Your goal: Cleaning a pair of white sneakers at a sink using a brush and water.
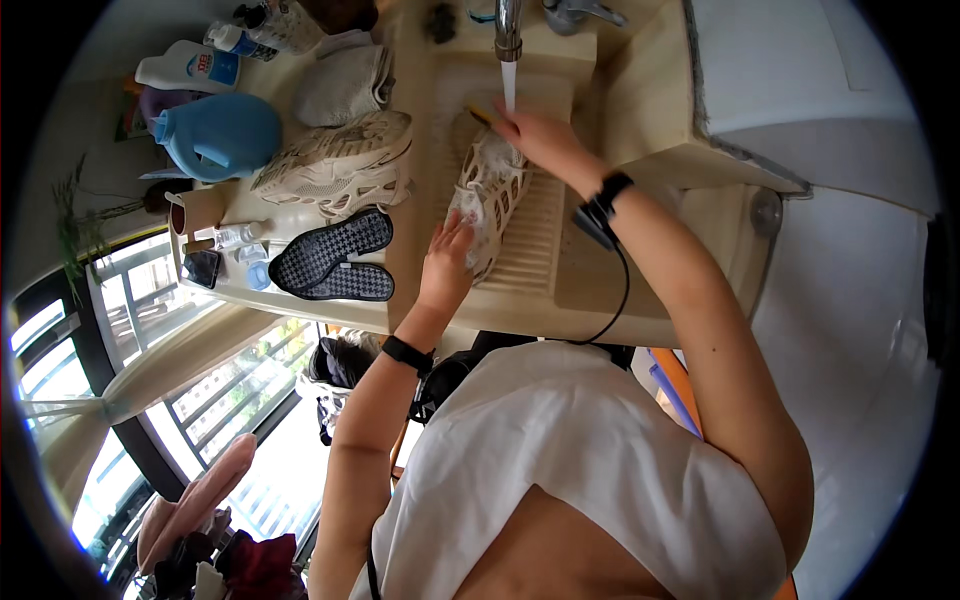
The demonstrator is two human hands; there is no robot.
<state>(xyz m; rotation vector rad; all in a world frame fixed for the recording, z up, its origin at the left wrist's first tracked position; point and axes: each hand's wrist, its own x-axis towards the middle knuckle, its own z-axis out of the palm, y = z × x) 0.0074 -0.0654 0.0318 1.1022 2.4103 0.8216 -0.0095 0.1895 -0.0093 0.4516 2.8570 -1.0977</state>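
A wet, foamy beige shoe (504,191) with cut-out sides lies over the ribbed washboard (525,259) of the sink. My left hand (448,259) is on the near end of the shoe, its fingers against the side. Beneath the faucet (508,34), my right hand (540,142) grips a small brush (478,115) with some yellow on it, at the far end of the shoe. Running water (509,82) falls from the spout onto or right beside that hand. Most of the brush is hidden by my fingers.
On the left counter lie another beige shoe (337,161), two dark patterned insoles (330,259) and a folded grey cloth (341,82). Behind them stand a blue jug (217,135) and a white bottle (191,66). A phone (202,268) rests near the counter's corner. A cable (626,292) hangs from my right wrist.
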